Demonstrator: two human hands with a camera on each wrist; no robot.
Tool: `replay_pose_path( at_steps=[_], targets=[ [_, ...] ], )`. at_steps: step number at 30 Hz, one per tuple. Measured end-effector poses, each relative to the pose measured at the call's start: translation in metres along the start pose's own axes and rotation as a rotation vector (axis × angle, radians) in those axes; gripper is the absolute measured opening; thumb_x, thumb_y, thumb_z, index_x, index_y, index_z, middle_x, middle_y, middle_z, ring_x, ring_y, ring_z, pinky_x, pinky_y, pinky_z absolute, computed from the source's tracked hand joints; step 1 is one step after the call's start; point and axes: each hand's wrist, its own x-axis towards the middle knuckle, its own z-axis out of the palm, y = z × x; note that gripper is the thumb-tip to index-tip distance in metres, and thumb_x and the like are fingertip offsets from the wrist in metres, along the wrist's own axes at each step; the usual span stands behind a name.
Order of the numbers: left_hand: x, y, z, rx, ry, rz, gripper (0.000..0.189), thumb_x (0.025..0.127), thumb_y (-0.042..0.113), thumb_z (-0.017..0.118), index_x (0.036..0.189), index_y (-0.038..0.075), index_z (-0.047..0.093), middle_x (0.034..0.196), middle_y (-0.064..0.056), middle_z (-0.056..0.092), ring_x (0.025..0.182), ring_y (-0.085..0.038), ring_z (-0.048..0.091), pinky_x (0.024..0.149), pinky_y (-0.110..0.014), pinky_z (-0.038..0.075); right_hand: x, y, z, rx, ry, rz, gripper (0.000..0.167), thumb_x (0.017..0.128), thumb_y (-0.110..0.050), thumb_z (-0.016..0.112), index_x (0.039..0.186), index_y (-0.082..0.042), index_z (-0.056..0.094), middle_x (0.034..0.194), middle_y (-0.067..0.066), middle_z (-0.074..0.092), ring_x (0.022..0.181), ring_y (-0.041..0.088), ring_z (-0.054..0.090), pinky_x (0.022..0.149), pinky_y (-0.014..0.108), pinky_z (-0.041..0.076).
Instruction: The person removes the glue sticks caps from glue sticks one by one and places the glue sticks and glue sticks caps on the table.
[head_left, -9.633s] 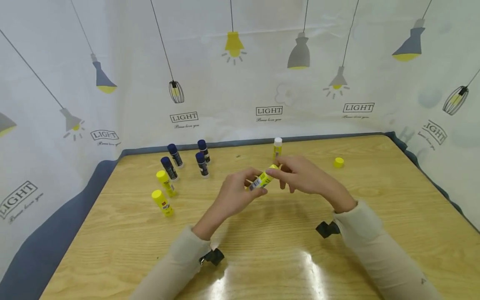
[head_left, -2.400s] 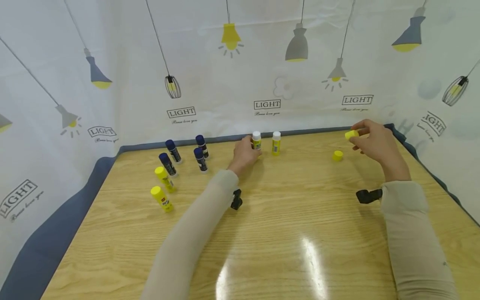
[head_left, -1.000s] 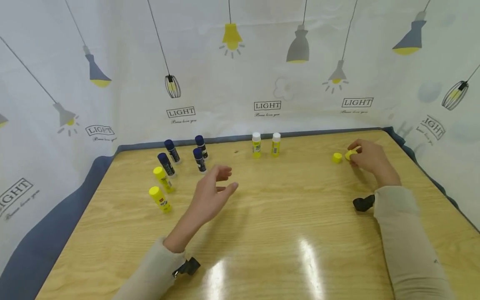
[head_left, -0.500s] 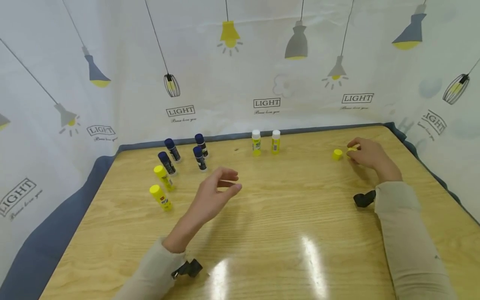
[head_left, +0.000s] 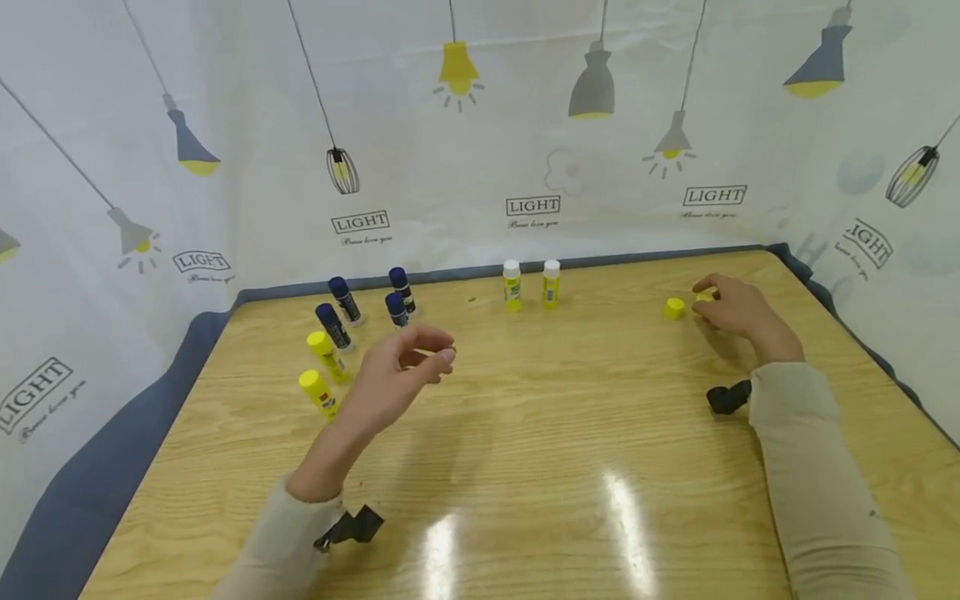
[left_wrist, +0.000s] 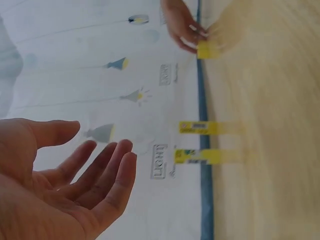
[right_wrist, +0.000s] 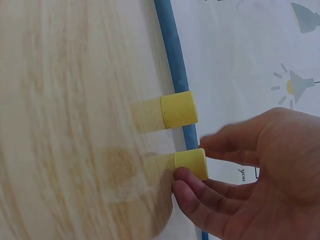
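Note:
My right hand (head_left: 738,310) pinches a yellow glue stick cap (right_wrist: 192,162) at the table's far right, thumb on one side and fingertips on the other. Close to its left stands a second yellow cap (head_left: 674,308). My left hand (head_left: 390,379) is raised over the left half of the table, holding nothing; its fingers are loosely bent in the left wrist view. Two uncapped yellow glue sticks with white tops, one glue stick (head_left: 512,292) left of the other glue stick (head_left: 551,292), stand upright near the back edge.
At the left stand several dark blue glue sticks (head_left: 340,302) and two yellow capped ones, the nearer yellow glue stick (head_left: 317,390) partly behind my left wrist. A lamp-printed cloth (head_left: 450,167) hangs behind the wooden table (head_left: 555,467).
One more yellow stick lost its cap and stands beside the first white-topped one. My right hand lowered the cap next to the other. My left hand released the stick and drew back left.

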Motion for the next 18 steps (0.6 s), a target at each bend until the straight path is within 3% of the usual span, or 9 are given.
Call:
replay_pose_path(
  at_steps=[5, 10, 18],
  targets=[
    [-0.005, 0.007, -0.026, -0.009, 0.040, 0.032, 0.030, 0.106, 0.029, 0.062, 0.127, 0.009, 0.066, 0.122, -0.014, 0.070, 0.100, -0.021, 0.072, 0.084, -0.030, 0.063, 0.000, -0.002, -0.001, 0.011, -0.003, 0.016, 0.053, 0.096, -0.009, 0.040, 0.147, 0.004, 0.043, 0.148, 0.040, 0.041, 0.136, 0.057, 0.039, 0.107, 0.070, 0.039],
    [-0.011, 0.010, -0.054, 0.006, 0.103, 0.047, 0.031, 0.105, 0.032, 0.062, 0.122, 0.007, 0.066, 0.116, -0.011, 0.073, 0.096, -0.014, 0.074, 0.083, -0.030, 0.063, 0.000, -0.007, -0.003, 0.002, -0.017, 0.019, 0.056, 0.093, -0.006, 0.039, 0.147, 0.007, 0.040, 0.146, 0.041, 0.041, 0.134, 0.057, 0.040, 0.108, 0.070, 0.038],
    [-0.004, -0.012, -0.085, -0.006, 0.261, 0.058, 0.031, 0.103, 0.035, 0.064, 0.120, 0.008, 0.067, 0.108, -0.001, 0.075, 0.095, -0.009, 0.073, 0.081, -0.026, 0.062, -0.007, -0.013, -0.010, -0.002, -0.042, 0.058, 0.060, 0.093, -0.008, 0.040, 0.149, 0.011, 0.033, 0.144, 0.044, 0.038, 0.127, 0.054, 0.040, 0.107, 0.069, 0.037]
  ],
)
